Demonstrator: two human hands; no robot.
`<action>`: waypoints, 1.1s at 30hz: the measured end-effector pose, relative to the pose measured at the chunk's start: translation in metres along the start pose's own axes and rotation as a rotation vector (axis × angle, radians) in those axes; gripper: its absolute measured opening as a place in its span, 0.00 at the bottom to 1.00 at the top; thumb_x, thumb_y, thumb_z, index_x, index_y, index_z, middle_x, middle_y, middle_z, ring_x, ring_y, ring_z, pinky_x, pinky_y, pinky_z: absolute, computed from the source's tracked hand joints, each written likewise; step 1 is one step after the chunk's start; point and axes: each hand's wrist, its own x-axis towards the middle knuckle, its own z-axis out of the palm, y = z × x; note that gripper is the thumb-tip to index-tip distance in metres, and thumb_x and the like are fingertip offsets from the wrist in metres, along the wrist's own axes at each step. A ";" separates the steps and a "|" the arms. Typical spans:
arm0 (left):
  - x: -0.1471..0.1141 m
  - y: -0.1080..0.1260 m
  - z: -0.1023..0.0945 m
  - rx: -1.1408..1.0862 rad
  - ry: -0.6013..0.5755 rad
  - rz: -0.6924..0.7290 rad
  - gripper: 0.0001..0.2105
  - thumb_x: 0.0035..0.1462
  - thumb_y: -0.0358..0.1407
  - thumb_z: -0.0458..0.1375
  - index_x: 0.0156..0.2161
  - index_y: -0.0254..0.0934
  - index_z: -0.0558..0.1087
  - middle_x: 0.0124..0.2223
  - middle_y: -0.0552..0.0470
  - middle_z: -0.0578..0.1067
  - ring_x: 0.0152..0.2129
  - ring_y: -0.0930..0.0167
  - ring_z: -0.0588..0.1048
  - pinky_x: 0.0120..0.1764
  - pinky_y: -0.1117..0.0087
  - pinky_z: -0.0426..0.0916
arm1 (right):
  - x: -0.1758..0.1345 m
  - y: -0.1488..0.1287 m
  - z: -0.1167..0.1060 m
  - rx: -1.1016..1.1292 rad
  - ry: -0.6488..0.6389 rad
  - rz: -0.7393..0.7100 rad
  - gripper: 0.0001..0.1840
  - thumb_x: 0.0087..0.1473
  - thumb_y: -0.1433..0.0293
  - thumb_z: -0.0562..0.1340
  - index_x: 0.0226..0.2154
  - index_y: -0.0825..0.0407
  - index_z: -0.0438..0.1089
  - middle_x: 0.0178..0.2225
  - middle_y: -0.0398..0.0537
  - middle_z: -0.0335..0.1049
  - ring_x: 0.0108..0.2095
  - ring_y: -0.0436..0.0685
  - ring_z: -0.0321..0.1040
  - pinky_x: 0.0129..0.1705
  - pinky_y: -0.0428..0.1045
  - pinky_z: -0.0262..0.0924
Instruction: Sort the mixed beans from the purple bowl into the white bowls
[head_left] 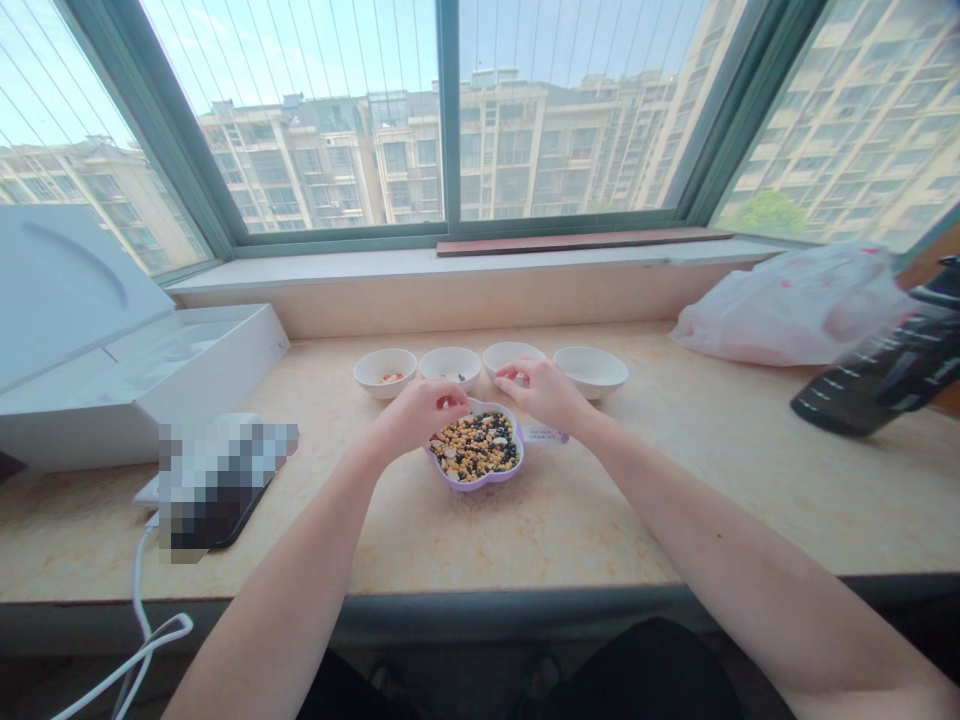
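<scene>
A purple, lobed dish (491, 484) holds a mix of black and yellow beans (480, 445) with some pale flat pieces. Over its far left edge, just in front of a white bowl (450, 360) with a few dark bits, my left hand (424, 412) is closed with fingers curled together. My right hand (546, 392) reaches across the near rim of another white bowl (514, 353), fingertips bent together in a pinch. What either hand holds, if anything, is too small to make out. The leftmost white bowl (385, 373) contains some reddish and pale pieces.
A rightmost white bowl (592, 372) stands beside my right wrist. At left are an open white box (150, 375), a blurred phone (225, 500) and a white cable (142, 600). A plastic bag (795, 305) and dark bottle (874, 365) are at right, beneath the windows.
</scene>
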 end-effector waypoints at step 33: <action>0.006 0.004 -0.006 -1.185 0.365 -0.050 0.14 0.50 0.43 0.70 0.33 0.35 0.74 0.27 0.56 0.70 0.22 0.79 0.65 0.27 0.77 0.62 | -0.004 -0.006 0.001 0.029 -0.055 -0.013 0.12 0.60 0.66 0.61 0.37 0.52 0.79 0.34 0.49 0.76 0.32 0.56 0.69 0.35 0.51 0.59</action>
